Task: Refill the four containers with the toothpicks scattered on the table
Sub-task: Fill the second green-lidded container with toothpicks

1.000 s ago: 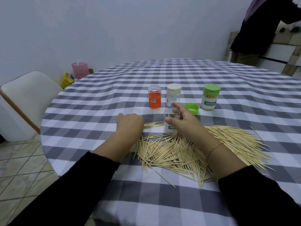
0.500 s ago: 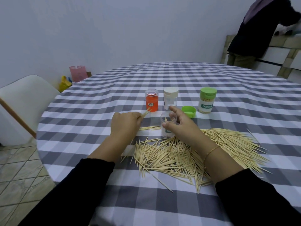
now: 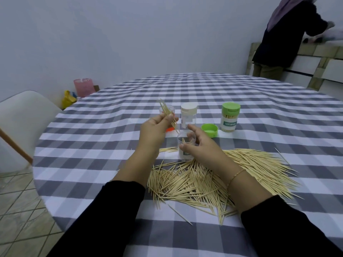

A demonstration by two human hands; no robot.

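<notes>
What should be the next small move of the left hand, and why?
Probably lower the left hand and tip its toothpick bundle into the open clear container. The right hand already steadies that container, which looks nearly empty.

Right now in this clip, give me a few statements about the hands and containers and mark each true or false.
1. The left hand holds a small bundle of toothpicks raised off the table. True.
2. The right hand holds the open clear container. True.
3. The loose green lid sits on the clear container. False: it lies on the tablecloth beside it.
4. The green-capped container lies on its side. False: it stands upright, cap on.
5. The toothpick pile is all in containers. False: many lie scattered on the cloth.
</notes>
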